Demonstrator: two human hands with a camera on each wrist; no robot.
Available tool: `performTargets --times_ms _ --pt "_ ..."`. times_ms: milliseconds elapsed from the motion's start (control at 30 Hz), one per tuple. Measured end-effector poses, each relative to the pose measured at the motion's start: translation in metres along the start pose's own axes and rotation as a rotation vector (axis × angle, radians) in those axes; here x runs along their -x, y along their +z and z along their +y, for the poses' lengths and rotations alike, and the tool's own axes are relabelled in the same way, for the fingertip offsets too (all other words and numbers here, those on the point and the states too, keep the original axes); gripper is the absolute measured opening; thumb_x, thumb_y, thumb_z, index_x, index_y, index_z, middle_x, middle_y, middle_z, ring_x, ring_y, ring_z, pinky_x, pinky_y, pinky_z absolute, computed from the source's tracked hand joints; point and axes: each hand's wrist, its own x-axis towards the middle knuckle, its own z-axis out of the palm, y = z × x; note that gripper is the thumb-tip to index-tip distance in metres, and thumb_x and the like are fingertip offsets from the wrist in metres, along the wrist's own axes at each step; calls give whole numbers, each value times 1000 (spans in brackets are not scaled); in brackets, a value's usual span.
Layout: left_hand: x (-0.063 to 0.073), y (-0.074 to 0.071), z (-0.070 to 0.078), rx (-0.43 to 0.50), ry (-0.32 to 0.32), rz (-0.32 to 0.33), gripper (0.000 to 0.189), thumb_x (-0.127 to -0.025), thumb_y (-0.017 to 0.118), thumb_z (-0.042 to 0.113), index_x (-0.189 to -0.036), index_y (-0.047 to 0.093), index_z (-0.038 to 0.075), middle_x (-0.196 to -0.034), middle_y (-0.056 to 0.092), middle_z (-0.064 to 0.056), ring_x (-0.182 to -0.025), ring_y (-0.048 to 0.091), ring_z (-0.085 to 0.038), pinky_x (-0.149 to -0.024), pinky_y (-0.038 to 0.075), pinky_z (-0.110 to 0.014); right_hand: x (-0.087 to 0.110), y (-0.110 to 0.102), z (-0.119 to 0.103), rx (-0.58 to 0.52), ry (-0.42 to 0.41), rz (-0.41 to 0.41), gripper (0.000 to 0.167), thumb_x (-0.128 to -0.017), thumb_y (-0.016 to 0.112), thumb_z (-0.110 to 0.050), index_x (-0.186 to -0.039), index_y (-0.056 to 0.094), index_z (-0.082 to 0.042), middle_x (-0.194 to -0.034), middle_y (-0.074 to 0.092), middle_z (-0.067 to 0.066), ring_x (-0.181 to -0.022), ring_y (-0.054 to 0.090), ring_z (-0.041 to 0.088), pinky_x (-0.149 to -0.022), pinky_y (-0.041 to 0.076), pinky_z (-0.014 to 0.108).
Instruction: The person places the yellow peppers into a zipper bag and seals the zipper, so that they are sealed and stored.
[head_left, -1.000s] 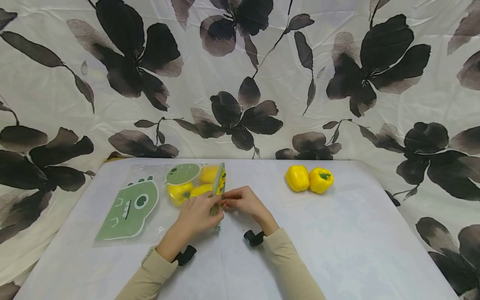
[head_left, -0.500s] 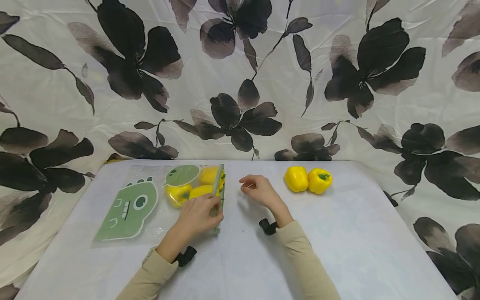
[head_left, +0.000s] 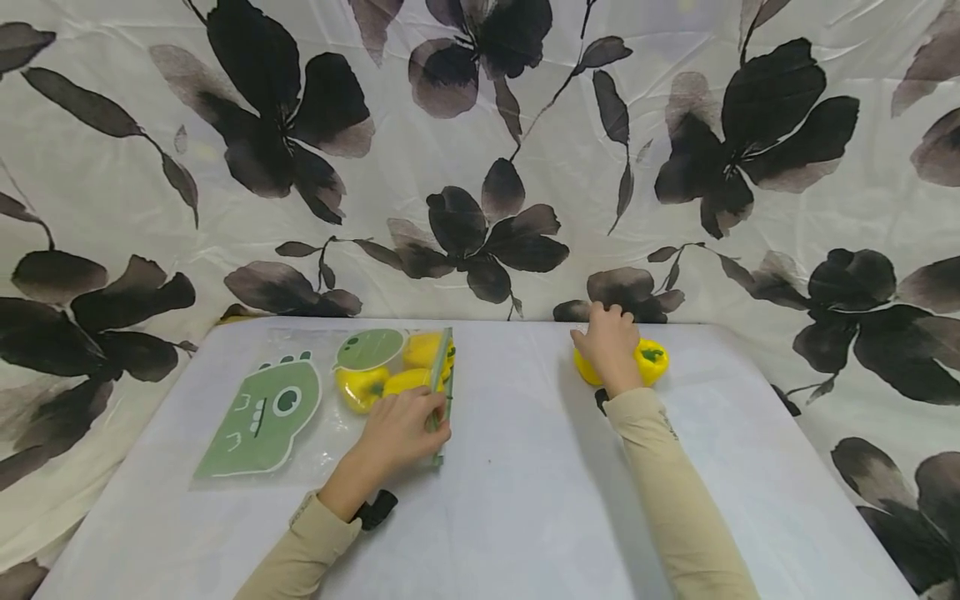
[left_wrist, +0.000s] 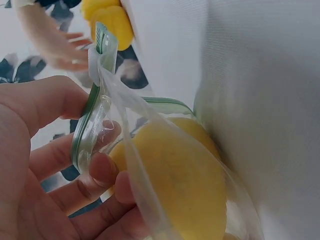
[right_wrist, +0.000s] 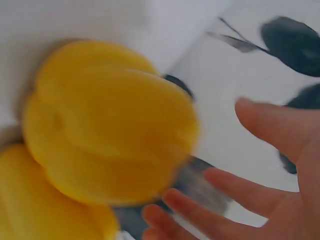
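Observation:
A clear zip bag (head_left: 307, 454) with a green dinosaur print lies on the left of the table, its mouth facing right. Several yellow bell peppers (head_left: 360, 388) are inside it. My left hand (head_left: 401, 429) holds one side of the bag's green-striped mouth (left_wrist: 85, 130) between thumb and fingers; the mouth stands apart there in the left wrist view. On the right are two loose yellow bell peppers. My right hand (head_left: 609, 346) is over the left one (right_wrist: 110, 125), partly hiding it in the head view. Its fingers are spread, with a gap to the pepper in the right wrist view.
The other loose pepper (head_left: 651, 361), green stem showing, sits against the first on its right. A white cloth covers the table (head_left: 517, 517). A pale curtain (head_left: 630, 175) with dark flowers hangs behind the table's far edge.
My right hand has left the bag's mouth and moved right and away to the loose peppers. My left hand stays at the bag.

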Motion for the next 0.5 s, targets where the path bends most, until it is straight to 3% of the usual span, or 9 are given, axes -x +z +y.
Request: performTargets --times_ms 100,200,500 --pt "0 0 0 0 3 1 17 -76 74 21 -71 58 20 -67 48 7 -53 40 -12 -47 33 -27 -1 9 6 17 43 -109 63 -91 66 -35 -136 48 6 -125 51 34 -114 50 51 -96 43 58" --pt "0 1 0 -7 7 3 17 -76 74 21 -70 58 20 -67 47 7 -53 40 -12 -47 32 -27 1 18 9 -2 62 -152 54 -90 65 -28 -129 52 6 -120 53 33 -112 51 49 -92 45 58" --pt "0 1 0 -9 4 5 17 -76 74 21 -70 58 20 -66 46 8 -53 40 -12 -49 32 -28 3 32 13 4 29 -77 43 -85 66 -21 -117 58 7 -108 56 29 -103 56 47 -83 49 57"
